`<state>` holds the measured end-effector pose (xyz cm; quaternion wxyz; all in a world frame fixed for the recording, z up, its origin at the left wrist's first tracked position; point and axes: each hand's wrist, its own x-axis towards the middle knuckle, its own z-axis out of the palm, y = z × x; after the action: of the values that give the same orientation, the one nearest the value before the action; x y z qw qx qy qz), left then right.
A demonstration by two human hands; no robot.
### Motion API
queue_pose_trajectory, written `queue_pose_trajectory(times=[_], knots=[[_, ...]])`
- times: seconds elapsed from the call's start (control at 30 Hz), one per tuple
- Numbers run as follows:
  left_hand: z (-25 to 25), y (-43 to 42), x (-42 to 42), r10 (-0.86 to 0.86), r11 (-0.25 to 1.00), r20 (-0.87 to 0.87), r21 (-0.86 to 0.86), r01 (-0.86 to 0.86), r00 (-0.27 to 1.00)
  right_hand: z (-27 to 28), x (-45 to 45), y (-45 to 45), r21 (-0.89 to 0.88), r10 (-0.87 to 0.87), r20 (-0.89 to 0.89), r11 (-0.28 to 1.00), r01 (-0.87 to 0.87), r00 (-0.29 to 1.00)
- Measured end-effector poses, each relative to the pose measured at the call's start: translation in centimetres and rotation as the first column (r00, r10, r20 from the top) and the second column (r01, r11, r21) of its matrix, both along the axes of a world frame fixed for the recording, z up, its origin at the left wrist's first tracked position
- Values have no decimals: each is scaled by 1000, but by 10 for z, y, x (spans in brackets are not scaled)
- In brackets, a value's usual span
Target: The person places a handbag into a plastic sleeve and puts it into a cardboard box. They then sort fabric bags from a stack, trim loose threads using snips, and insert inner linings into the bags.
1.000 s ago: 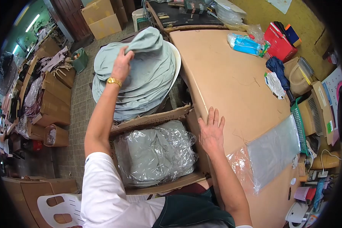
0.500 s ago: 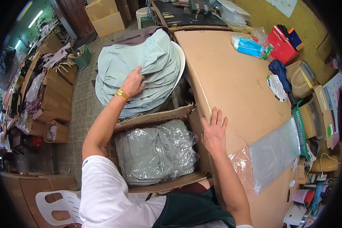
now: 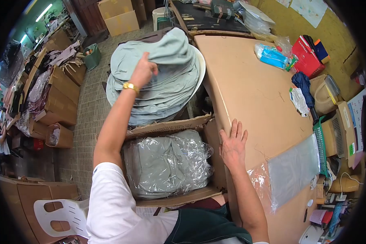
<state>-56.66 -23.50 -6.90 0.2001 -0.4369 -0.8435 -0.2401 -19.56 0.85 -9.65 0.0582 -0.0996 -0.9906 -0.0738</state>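
My left hand [image 3: 143, 72], with a gold watch on its wrist, is over a tall pile of pale green fabric pieces [image 3: 162, 91]. Its fingers are curled at the edge of the top fabric piece [image 3: 173, 46], which is raised and folded back; the fingertips are partly blurred. A white rim [image 3: 202, 67] shows round the pile's right side. My right hand [image 3: 234, 148] lies flat on the brown tabletop [image 3: 256, 97] near its left edge, fingers spread. Between my arms, an open cardboard box [image 3: 166, 127] holds similar pale green fabric in clear plastic [image 3: 166, 164].
Clear plastic bags [image 3: 295, 171] lie on the table at right. Farther back are a blue packet [image 3: 272, 56], a red box [image 3: 307, 57] and a green basket [image 3: 319, 142]. A white chair [image 3: 61, 217] stands at lower left. Cardboard boxes [image 3: 61, 97] line the left side.
My left hand has moved farther up over the pile, and the top fabric piece is lifted and folded more. My right hand stays flat on the table. The view has shifted slightly.
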Motion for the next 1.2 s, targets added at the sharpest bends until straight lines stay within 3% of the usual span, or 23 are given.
queue_pose_trajectory(times=[0.07, 0.1, 0.2, 0.37, 0.5, 0.57, 0.6, 0.7, 0.73, 0.77, 0.87, 1.03, 1.13, 1.2], knots=[[-21, 11, 8, 160, 983, -32, -85, -162, 987, 0, 0, -1, -3, 4, 1, 1000, -4, 1000], [-23, 10, 14, 161, 983, -31, -83, -163, 986, 1, 0, -2, -6, 1, 8, 1000, -1, 1000], [-26, 14, 23, 246, 924, -8, -299, -237, 969, 2, 0, -1, 2, -10, 18, 1000, 10, 1000], [-39, 11, 8, 184, 956, 124, -253, -148, 975, 2, 0, -1, 0, -10, 4, 1000, 10, 1000], [-62, 7, -20, 188, 971, 71, -165, -175, 980, 0, 1, -2, -20, -7, 5, 1000, 7, 1000], [-68, 9, -35, 252, 936, -208, -194, -292, 945, 0, 0, 0, -9, -7, -8, 1000, 7, 1000], [-61, 8, -37, 250, 937, -210, -195, -291, 945, 1, 0, 0, -14, -5, -9, 1000, 5, 1000], [-20, 2, -30, 159, 974, -551, -46, -220, 819, 1, 1, -1, -24, 2, -14, 1000, -2, 1000], [-2, 0, -22, 159, 974, -552, -47, -221, 819, 2, 1, -1, -25, 7, -19, 1000, -7, 1000], [18, 0, -12, 157, 979, -369, -62, -193, 916, 2, 0, 0, -25, 6, -21, 1000, -6, 1000], [46, 2, 3, 61, 987, -176, -135, -86, 983, 1, 0, -1, -16, -3, 1, 1000, 3, 1000], [48, -3, 8, -166, 961, -122, -245, 132, 979, 0, 0, -1, -4, -8, 6, 1000, 8, 1000], [15, 0, 7, -87, 985, -11, -149, 84, 996, 1, 0, -1, -2, -7, 6, 1000, 7, 1000], [-4, 4, 11, -73, 980, 11, -187, 74, 997, 3, -1, -2, 0, -9, 7, 1000, 9, 1000]])
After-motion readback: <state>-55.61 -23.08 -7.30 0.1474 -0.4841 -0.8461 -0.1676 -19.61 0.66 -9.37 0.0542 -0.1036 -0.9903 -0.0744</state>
